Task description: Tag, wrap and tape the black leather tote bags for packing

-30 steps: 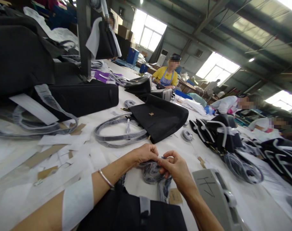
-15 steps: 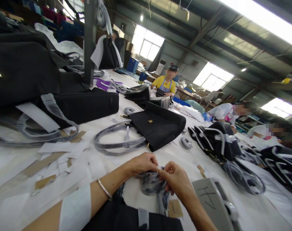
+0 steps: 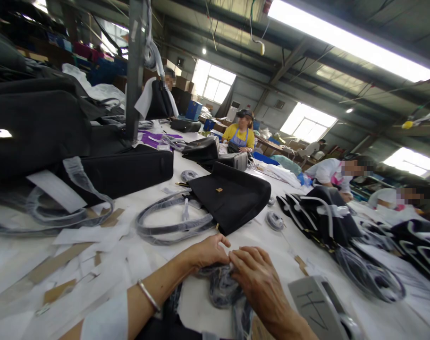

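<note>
At the lower centre of the frame, the loosely curled left hand (image 3: 209, 253) and half-bent right hand (image 3: 256, 279) are resting at a film-wrapped strap (image 3: 221, 289), already coiled, while hiding whether either is gripping it or anything is remaining undone.

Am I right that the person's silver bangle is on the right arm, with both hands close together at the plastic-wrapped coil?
Not quite: the silver bangle is on the left arm, as the head view shows. The left hand and right hand are close together at the plastic-wrapped coil.
</note>
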Available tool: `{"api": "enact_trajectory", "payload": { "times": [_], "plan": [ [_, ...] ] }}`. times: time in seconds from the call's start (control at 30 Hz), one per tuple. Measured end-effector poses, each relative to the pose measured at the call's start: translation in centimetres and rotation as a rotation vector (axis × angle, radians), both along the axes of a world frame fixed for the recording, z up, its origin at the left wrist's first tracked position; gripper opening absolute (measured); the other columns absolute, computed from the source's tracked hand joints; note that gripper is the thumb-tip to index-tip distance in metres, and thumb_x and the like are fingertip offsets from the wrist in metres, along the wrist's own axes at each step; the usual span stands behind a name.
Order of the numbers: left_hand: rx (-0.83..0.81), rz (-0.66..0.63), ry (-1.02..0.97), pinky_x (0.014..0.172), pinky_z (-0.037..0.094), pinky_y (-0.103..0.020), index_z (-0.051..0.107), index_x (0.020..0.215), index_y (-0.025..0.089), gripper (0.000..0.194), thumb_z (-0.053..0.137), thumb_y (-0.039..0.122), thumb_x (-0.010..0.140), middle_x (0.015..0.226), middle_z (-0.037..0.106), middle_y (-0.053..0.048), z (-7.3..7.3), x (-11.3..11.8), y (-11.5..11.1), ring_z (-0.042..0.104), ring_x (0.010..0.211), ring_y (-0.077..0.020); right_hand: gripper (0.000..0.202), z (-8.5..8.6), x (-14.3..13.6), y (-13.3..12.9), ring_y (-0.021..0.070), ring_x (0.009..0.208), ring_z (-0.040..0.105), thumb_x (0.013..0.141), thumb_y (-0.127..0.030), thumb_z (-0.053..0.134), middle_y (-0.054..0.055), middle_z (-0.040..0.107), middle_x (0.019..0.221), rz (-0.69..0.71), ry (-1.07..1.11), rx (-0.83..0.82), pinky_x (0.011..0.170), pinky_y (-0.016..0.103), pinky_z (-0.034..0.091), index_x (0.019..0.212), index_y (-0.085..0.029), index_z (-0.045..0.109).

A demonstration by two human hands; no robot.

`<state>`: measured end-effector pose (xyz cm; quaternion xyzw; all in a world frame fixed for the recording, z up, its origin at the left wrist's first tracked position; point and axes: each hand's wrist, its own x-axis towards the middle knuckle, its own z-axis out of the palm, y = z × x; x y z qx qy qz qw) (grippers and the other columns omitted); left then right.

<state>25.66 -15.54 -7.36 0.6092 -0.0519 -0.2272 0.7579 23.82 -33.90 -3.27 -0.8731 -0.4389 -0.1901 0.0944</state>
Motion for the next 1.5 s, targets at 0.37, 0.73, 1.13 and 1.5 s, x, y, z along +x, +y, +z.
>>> {"api": "enact_trajectory", "payload": {
  "times": [0.37, 0.73, 1.13, 1.5],
  "plan": [
    [0.051, -0.202, -0.019, 0.054, 0.027, -0.022, 0.046, 0.123, 0.012, 0.071, 0.064, 0.015, 0.054, 0.065, 0.049, 0.009, 1.0, -0.1, 1.3, 0.039, 0.056, -0.0076, 0.008, 3.1, 1.9, 2.2, 0.0226, 0.087, 0.062, 0.076, -0.021, 0.066, 0.005, 0.069, 0.089, -0.143, 0.306, -0.515, 0.082, 0.034, 0.038, 0.082, -0.018, 0.07],
    [0.78, 0.238, -0.602, 0.1, 0.044, -0.035, 0.058, 0.119, 0.016, 0.047, 0.058, 0.016, 0.072, 0.12, 0.063, -0.01, 1.6, 1.3, 2.4, 0.058, 0.111, -0.0235, 0.069, 2.4, 5.6, -0.1, 0.0317, 0.127, 0.046, 0.081, -0.036, 0.066, 0.019, 0.048, 0.141, -0.317, 0.394, -0.313, 0.106, 0.043, 0.036, 0.141, -0.007, 0.046],
    [0.986, -0.075, -0.858, 0.116, 0.031, -0.044, 0.038, 0.142, 0.008, 0.055, 0.047, 0.022, 0.089, 0.147, 0.043, -0.02, -1.5, 0.8, 1.9, 0.042, 0.136, -0.0268, 0.053, -5.3, 4.0, 0.9, 0.0249, 0.145, 0.019, 0.101, -0.035, 0.035, 0.013, 0.033, 0.152, -0.172, 0.373, -0.143, 0.118, 0.05, 0.017, 0.148, -0.009, 0.036],
    [0.989, -0.191, -0.68, 0.115, 0.033, -0.035, 0.043, 0.138, 0.006, 0.064, 0.055, 0.013, 0.076, 0.143, 0.047, -0.018, 1.1, 2.0, 2.3, 0.045, 0.133, -0.025, 0.067, -4.6, 1.1, 1.8, 0.0255, 0.147, 0.008, 0.1, -0.051, 0.038, 0.006, 0.015, 0.159, -0.212, 0.378, -0.227, 0.12, 0.052, 0.005, 0.153, -0.013, 0.024]
  ]
}}
